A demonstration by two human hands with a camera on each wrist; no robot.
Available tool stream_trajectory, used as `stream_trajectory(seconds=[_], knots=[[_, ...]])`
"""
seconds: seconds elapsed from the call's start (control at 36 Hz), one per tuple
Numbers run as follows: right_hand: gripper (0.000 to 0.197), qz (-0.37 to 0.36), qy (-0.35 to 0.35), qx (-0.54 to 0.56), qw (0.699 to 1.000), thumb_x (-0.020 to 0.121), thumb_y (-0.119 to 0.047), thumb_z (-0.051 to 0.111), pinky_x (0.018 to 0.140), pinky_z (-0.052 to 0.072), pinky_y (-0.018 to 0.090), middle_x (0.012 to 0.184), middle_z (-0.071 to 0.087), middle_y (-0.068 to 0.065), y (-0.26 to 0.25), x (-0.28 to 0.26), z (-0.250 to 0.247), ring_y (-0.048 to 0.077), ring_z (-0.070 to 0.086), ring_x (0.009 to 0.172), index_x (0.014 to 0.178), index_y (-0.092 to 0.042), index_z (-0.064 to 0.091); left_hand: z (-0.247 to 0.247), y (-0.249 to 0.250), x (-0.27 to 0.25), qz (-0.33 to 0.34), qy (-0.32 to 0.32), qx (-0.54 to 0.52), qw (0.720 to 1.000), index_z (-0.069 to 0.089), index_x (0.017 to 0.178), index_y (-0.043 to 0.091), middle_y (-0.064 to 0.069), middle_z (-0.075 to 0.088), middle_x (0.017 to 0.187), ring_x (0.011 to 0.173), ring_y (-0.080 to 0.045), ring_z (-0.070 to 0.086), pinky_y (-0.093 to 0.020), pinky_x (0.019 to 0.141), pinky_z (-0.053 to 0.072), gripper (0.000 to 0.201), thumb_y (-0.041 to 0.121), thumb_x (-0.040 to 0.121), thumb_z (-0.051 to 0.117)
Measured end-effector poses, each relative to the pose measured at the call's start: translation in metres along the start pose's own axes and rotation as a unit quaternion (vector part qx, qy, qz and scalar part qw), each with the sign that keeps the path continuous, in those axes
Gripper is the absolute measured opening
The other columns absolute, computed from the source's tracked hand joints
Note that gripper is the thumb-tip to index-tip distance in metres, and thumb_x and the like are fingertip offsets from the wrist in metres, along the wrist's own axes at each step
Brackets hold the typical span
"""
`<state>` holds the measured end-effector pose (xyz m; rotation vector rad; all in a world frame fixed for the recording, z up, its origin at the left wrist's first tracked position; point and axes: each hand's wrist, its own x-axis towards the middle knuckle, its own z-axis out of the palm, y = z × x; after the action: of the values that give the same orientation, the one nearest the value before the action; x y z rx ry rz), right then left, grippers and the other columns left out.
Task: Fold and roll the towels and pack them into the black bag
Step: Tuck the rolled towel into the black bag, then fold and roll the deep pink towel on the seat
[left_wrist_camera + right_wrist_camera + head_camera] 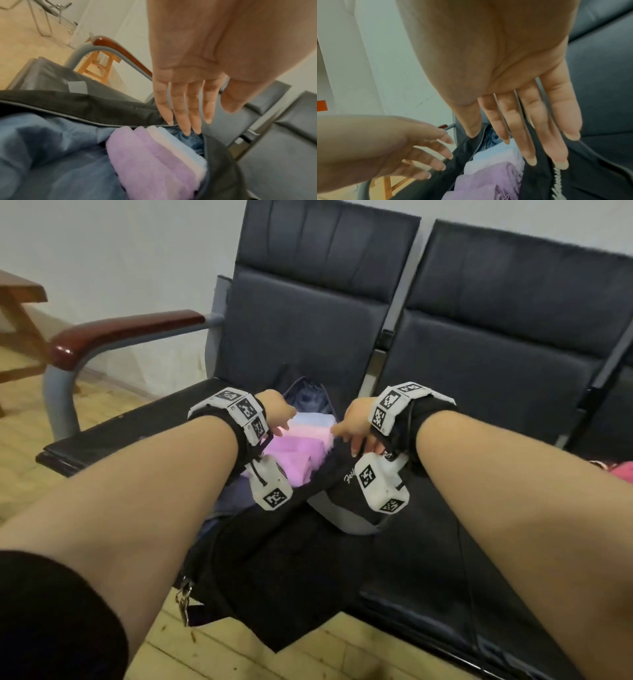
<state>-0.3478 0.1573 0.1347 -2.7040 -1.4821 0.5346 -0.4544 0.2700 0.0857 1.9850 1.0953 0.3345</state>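
On the dark padded seat (113, 433) of a waiting-room bench, the black bag (274, 559) is laid open, its blue lining (51, 155) exposed along the unzipped edge. Inside the opening, a row of rolled towels (154, 155) is packed side by side: two lilac ones, a pale pink one and a light blue one, the blue roll lying closest to the far end of the bag. The left hand (185, 75) is held over the far end of the opening with its fingers (180, 115) straight and slightly spread, nothing being gripped; the fingertips are seen just above the bag's rim and the blue roll, and contact cannot be told. The right hand (513, 81) is likewise held flat and extended, its fingers (536, 128) straight and parted, positioned over the bag's right edge beside the towels; nothing is clasped by it. Both wrists are fitted with marker-covered camera units. A wooden-topped armrest (126, 332) is seen at the left of the seat, and a pink item (620, 470) is partly visible at the right edge of the head view.
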Motion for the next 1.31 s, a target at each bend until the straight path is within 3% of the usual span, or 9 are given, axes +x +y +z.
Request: stream_trajectory(seconds=[0.08, 0.19, 0.28, 0.39, 0.67, 0.75, 1.06, 1.17, 1.31], knots=[[0.029, 0.014, 0.009, -0.016, 1.000, 0.098, -0.031, 0.051, 0.068, 0.052, 0.027, 0.107, 0.069, 0.013, 0.011, -0.044, -0.011, 0.023, 0.065, 0.076, 0.088, -0.007, 0.062, 0.004, 0.034, -0.035, 0.032, -0.018, -0.001, 0.999, 0.056, 0.121, -0.005, -0.019, 0.065, 0.120, 0.069, -0.023, 0.064, -0.022, 0.048, 0.045, 0.031, 0.015, 0.100, 0.043], [0.033, 0.032, 0.003, -0.036, 0.999, 0.101, -0.033, 0.045, 0.065, 0.047, 0.023, 0.110, 0.068, 0.011, 0.029, -0.106, -0.020, 0.022, 0.062, 0.076, 0.086, -0.010, 0.063, 0.021, 0.074, -0.088, 0.067, -0.042, 0.004, 0.997, 0.054, 0.106, -0.001, -0.017, 0.067, 0.112, 0.040, -0.009, 0.057, -0.012, 0.030, 0.037, 0.020, 0.012, 0.099, 0.040], [0.044, 0.080, -0.005, -0.043, 0.996, 0.101, -0.036, 0.042, 0.065, 0.047, 0.032, 0.115, 0.068, 0.016, 0.049, -0.149, -0.023, 0.028, 0.062, 0.085, 0.117, 0.000, 0.062, 0.041, 0.099, -0.127, 0.081, -0.059, -0.006, 0.995, 0.054, 0.104, 0.000, -0.012, 0.065, 0.092, 0.055, -0.017, 0.056, -0.017, 0.037, 0.042, 0.020, 0.014, 0.100, 0.041], [0.035, 0.105, 0.010, -0.013, 0.994, 0.100, -0.033, 0.048, 0.053, 0.046, 0.030, 0.109, 0.068, 0.020, 0.086, -0.206, -0.027, 0.022, 0.056, 0.060, 0.109, -0.002, 0.062, 0.068, 0.127, -0.172, 0.112, -0.072, 0.003, 0.991, 0.053, 0.119, -0.005, -0.016, 0.069, 0.103, 0.059, -0.017, 0.056, -0.017, 0.036, 0.041, 0.032, 0.019, 0.101, 0.041], [0.040, 0.197, 0.015, -0.021, 0.980, 0.099, -0.035, 0.049, 0.054, 0.044, 0.026, 0.081, 0.063, 0.006, 0.191, -0.292, -0.029, 0.016, 0.055, 0.061, 0.115, -0.001, 0.065, 0.145, 0.194, -0.228, 0.202, -0.088, 0.056, 0.974, 0.060, 0.119, -0.004, -0.017, 0.067, 0.115, 0.085, -0.026, 0.065, -0.022, 0.051, 0.045, 0.033, 0.020, 0.100, 0.047], [0.037, 0.221, 0.022, -0.036, 0.974, 0.099, -0.033, 0.049, 0.053, 0.042, 0.023, 0.086, 0.064, 0.002, 0.229, -0.298, -0.033, 0.014, 0.053, 0.060, 0.114, -0.003, 0.066, 0.167, 0.223, -0.222, 0.236, -0.095, 0.099, 0.962, 0.062, 0.115, 0.000, -0.012, 0.069, 0.112, 0.094, -0.025, 0.068, -0.020, 0.047, 0.045, 0.032, 0.022, 0.099, 0.046], [0.049, 0.316, 0.112, 0.008, 0.942, 0.092, -0.030, 0.055, 0.088, 0.049, 0.041, 0.116, 0.064, 0.021, 0.391, -0.266, -0.037, 0.037, 0.063, 0.107, 0.127, 0.004, 0.052, 0.304, 0.318, -0.150, 0.309, -0.049, 0.113, 0.943, 0.057, 0.115, 0.012, -0.010, 0.061, 0.119, 0.109, -0.030, 0.057, -0.033, 0.092, 0.046, 0.027, 0.022, 0.090, 0.057], [0.024, 0.347, 0.101, -0.024, 0.932, 0.092, -0.025, 0.054, 0.087, 0.052, 0.038, 0.086, 0.064, 0.008, 0.448, -0.245, -0.035, 0.027, 0.065, 0.089, 0.080, -0.005, 0.060, 0.357, 0.337, -0.123, 0.325, -0.043, 0.078, 0.941, 0.054, 0.120, 0.012, -0.011, 0.051, 0.125, 0.111, -0.034, 0.053, -0.042, 0.096, 0.044, 0.032, 0.019, 0.089, 0.057], [0.046, 0.410, 0.077, -0.050, 0.908, 0.080, -0.035, 0.069, 0.100, 0.042, 0.038, 0.123, 0.061, 0.005, 0.542, -0.207, -0.001, 0.031, 0.057, 0.115, 0.122, -0.020, 0.058, 0.437, 0.347, -0.095, 0.341, -0.088, 0.050, 0.935, 0.052, 0.120, 0.010, -0.013, 0.048, 0.125, 0.108, -0.035, 0.054, -0.045, 0.095, 0.045, 0.037, 0.023, 0.086, 0.061]])
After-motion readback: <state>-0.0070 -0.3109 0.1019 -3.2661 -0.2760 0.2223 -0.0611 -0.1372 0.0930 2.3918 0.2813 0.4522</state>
